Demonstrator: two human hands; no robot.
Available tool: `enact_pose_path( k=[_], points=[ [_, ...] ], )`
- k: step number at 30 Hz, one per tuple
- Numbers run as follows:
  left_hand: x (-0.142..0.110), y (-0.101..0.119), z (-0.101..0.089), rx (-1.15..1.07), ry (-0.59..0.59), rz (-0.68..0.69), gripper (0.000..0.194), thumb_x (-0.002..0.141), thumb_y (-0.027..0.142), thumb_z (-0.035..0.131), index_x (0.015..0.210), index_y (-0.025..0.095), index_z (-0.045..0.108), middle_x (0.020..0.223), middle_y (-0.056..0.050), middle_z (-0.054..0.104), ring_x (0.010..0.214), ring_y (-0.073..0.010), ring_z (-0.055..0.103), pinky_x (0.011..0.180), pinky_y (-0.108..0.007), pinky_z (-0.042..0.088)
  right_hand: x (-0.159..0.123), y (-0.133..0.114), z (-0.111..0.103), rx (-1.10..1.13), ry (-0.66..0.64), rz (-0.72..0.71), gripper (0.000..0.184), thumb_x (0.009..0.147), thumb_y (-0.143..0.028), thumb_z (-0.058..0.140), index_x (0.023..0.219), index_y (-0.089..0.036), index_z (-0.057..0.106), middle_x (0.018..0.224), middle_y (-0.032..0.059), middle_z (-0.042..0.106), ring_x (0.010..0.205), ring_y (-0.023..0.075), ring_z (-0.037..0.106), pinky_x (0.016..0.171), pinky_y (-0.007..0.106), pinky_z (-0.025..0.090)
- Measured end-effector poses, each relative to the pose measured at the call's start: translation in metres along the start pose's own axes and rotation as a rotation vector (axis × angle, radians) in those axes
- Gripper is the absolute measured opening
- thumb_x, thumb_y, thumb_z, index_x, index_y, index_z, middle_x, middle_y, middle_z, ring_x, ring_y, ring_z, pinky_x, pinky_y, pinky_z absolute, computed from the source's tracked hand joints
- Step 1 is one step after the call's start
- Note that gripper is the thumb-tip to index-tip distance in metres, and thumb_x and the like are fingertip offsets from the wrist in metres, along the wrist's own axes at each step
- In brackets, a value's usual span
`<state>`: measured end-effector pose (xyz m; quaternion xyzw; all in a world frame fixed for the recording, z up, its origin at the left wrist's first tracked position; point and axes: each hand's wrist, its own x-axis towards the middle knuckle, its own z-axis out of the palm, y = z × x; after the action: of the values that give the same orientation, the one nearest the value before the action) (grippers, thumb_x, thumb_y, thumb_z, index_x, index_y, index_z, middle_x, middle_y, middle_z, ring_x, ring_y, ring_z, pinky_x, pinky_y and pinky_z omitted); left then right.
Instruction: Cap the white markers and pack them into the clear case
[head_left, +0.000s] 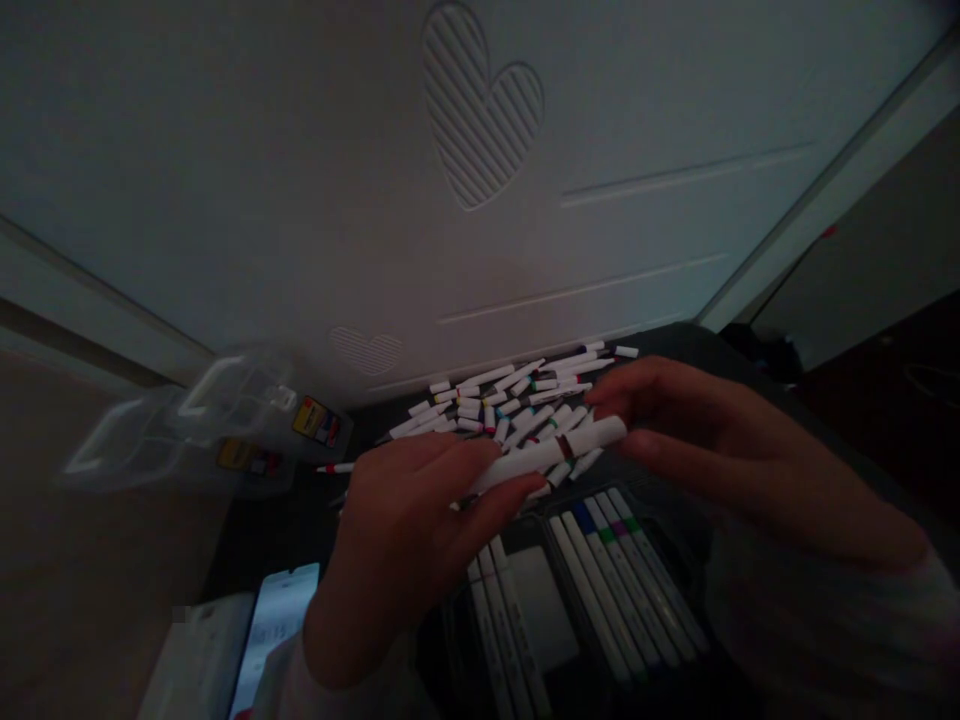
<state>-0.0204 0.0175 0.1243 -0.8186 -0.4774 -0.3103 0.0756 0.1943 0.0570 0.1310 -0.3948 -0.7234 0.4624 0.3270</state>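
Observation:
A white marker (529, 459) with a dark brown ring is pinched between the thumb and fingers of my left hand (412, 535). It tilts slightly upward to the right. At its capped end is my right hand (697, 440), its thumb and fingers apart and curved around the cap's tip; whether they touch it I cannot tell. Behind both hands lies a heap of loose white caps and markers (517, 380) with coloured bands. Below, a dark case (551, 540) holds several white markers (615, 575) in rows, some with blue, green and purple bands.
Two clear plastic cases (244, 400) with yellow labels stand at the left by a white panel (300, 180) with carved hearts. A lit phone (277, 625) lies at the lower left beside a white object (199, 650). The dark surface (251, 540) ends against the panel.

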Motion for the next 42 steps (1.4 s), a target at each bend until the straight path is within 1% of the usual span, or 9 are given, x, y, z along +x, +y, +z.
enact_pose_path(
  k=[6,9,15,19,22,28,32,38,42],
  points=[
    [-0.0001,0.0016,0.0011,-0.031,-0.023,0.004,0.024,0.081,0.038,0.051,0.068,0.019,0.058,0.056,0.003,0.06,0.051,-0.0106,0.055,0.048,-0.023,0.036,0.0007,-0.0012,0.0049,-0.08,-0.009,-0.02,0.014,0.077,-0.03,0.056,0.087,-0.021,0.059,0.076,0.0015,0.059,0.068,0.0129,0.056,0.058,0.024,0.045],
    [0.0014,0.0022,0.0002,-0.058,-0.023,0.002,0.024,0.082,0.037,0.05,0.069,0.019,0.058,0.056,0.004,0.061,0.051,-0.0099,0.055,0.049,-0.022,0.036,0.0005,-0.0016,0.0038,-0.103,0.01,-0.071,0.012,0.076,-0.03,0.057,0.085,-0.022,0.06,0.075,0.0021,0.06,0.067,0.0137,0.056,0.058,0.025,0.045],
    [0.0038,0.0023,-0.0016,-0.104,-0.097,-0.025,0.031,0.083,0.04,0.047,0.063,0.018,0.058,0.055,0.004,0.061,0.049,-0.0081,0.054,0.047,-0.021,0.036,-0.0002,-0.0018,0.0002,-0.142,0.004,-0.155,0.009,0.075,-0.027,0.058,0.083,-0.023,0.061,0.075,0.0017,0.061,0.068,0.0145,0.057,0.058,0.025,0.046],
    [0.0025,0.0021,-0.0006,-0.089,-0.05,-0.006,0.028,0.081,0.038,0.05,0.063,0.018,0.057,0.054,0.004,0.059,0.049,-0.0087,0.053,0.047,-0.022,0.035,-0.0004,-0.001,0.0005,-0.151,0.011,-0.152,0.009,0.075,-0.027,0.058,0.083,-0.022,0.06,0.075,0.0011,0.06,0.067,0.0135,0.057,0.058,0.024,0.045],
    [0.001,0.0028,-0.0002,-0.073,-0.017,-0.001,0.026,0.081,0.038,0.05,0.067,0.018,0.057,0.054,0.004,0.059,0.05,-0.0097,0.054,0.048,-0.023,0.035,-0.001,-0.0011,-0.0001,-0.165,-0.013,-0.149,0.008,0.077,-0.025,0.057,0.084,-0.023,0.059,0.077,-0.0003,0.06,0.069,0.0117,0.057,0.06,0.022,0.045],
    [0.0011,0.0034,-0.0001,-0.072,-0.033,0.009,0.03,0.082,0.04,0.048,0.062,0.018,0.055,0.052,0.004,0.056,0.048,-0.01,0.052,0.048,-0.024,0.035,-0.0006,-0.0058,-0.003,-0.188,-0.057,-0.174,0.008,0.077,-0.023,0.057,0.085,-0.024,0.058,0.08,-0.0018,0.061,0.073,0.0086,0.057,0.063,0.017,0.045],
    [0.0022,0.0032,-0.0009,-0.078,-0.061,0.006,0.032,0.082,0.041,0.048,0.061,0.018,0.055,0.051,0.003,0.056,0.048,-0.0099,0.052,0.047,-0.024,0.035,0.0,-0.0057,-0.0031,-0.248,-0.044,-0.215,0.007,0.078,-0.026,0.056,0.083,-0.022,0.059,0.076,-0.0001,0.062,0.071,0.0098,0.058,0.06,0.017,0.047],
    [0.0016,0.0031,0.0007,-0.115,-0.047,0.004,0.03,0.082,0.039,0.049,0.062,0.018,0.056,0.052,0.005,0.057,0.047,-0.0083,0.051,0.048,-0.022,0.035,-0.0009,0.0003,-0.0031,-0.323,-0.003,-0.349,0.008,0.079,-0.031,0.054,0.086,-0.027,0.055,0.075,-0.0056,0.062,0.068,0.0061,0.058,0.052,0.01,0.046],
    [0.001,0.0041,0.0012,-0.101,-0.048,-0.013,0.034,0.082,0.041,0.048,0.059,0.018,0.055,0.049,0.004,0.055,0.046,-0.0085,0.051,0.048,-0.022,0.035,-0.0006,0.0,-0.0031,-0.35,0.002,-0.368,0.006,0.079,-0.03,0.054,0.085,-0.027,0.054,0.073,-0.0065,0.061,0.067,0.0046,0.058,0.055,0.009,0.046]
  ],
)
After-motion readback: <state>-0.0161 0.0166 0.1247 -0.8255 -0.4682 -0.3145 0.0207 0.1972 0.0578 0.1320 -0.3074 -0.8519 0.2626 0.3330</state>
